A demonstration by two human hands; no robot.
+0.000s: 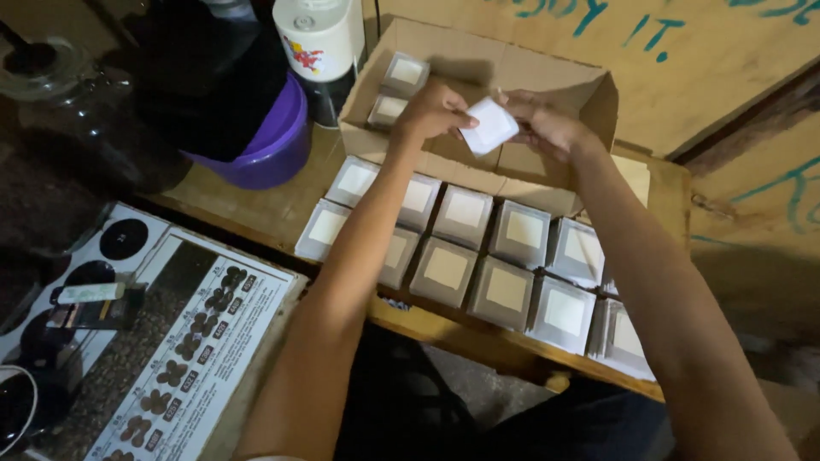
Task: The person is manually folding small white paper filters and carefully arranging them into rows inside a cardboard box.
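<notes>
Both my hands reach forward over an open cardboard box (589, 94). My left hand (431, 109) and my right hand (540, 121) together hold one small white square packet (489, 125) above the box's front wall. Inside the box at its left end lie two small grey-and-white cartons (404, 73). In front of the box, several more small square cartons (504, 290) with white tops stand in two rows on the wooden table (282, 209), under my forearms.
A purple bowl (278, 141) with a dark object in it sits left of the box, a white canister (320, 38) behind it. A printed chart (188, 341) and a glass jar (51, 85) lie at the left. Painted wooden boards (726, 60) stand behind.
</notes>
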